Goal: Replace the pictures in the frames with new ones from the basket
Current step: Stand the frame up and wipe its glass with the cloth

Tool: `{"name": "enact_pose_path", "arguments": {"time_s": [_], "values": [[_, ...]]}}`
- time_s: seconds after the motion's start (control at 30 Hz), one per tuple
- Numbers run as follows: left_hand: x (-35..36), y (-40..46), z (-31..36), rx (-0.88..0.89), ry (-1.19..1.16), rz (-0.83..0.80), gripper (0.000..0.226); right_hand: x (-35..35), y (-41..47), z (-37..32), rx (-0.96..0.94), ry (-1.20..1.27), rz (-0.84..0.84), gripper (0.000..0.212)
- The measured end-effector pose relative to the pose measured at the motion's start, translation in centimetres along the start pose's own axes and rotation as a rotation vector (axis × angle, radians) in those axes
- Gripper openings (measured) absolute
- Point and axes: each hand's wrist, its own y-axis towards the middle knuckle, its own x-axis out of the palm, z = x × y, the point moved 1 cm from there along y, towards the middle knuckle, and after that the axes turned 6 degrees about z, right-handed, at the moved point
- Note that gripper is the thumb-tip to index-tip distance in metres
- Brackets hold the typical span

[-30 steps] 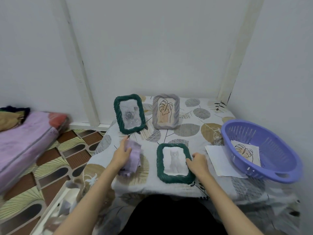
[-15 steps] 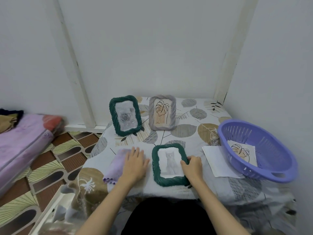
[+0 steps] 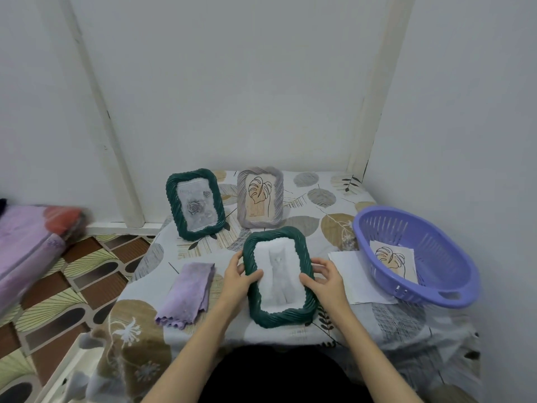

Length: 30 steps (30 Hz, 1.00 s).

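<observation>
over the table [image 3: 334, 205], cat frame [image 3: 279, 317] between left hand [image 3: 236, 282] and right hand [image 3: 327, 282]

A green frame [image 3: 279, 277] with a cat picture is held tilted above the worktop. Two frames [image 3: 195, 205] [image 3: 259, 197] stand behind. A leaf picture [image 3: 393, 260], apparently flat, lies in the purple basket [image 3: 453, 254].

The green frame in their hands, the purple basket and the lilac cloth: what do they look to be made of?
The green frame has twisted, rope-like ridges with a slight sheen; it could be moulded plastic or resin, I can't tell which. The purple basket looks like plastic: smooth, evenly coloured, with moulded slots and a handle hole. The lilac cloth looks like soft, matte fabric, folded, with a wavy edge, possibly microfibre.
</observation>
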Motion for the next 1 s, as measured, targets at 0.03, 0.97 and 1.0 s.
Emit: {"name": "enact_pose_path", "arguments": {"time_s": [0.03, 0.97, 1.0], "values": [[0.0, 0.0, 0.2, 0.004, -0.022, -0.030, 0.064, -0.3, 0.1, -0.3, 0.015, 0.010, -0.049, 0.040], [16.0, 14.9, 8.8, 0.441, 0.192, -0.351, 0.075, -6.5, 19.9, -9.7, -0.411, -0.070, -0.017, 0.070], [16.6, 15.7, 8.3, 0.429, 0.208, -0.342, 0.075, -6.7, 20.8, -9.2, -0.414, -0.096, -0.008, 0.070]]}}
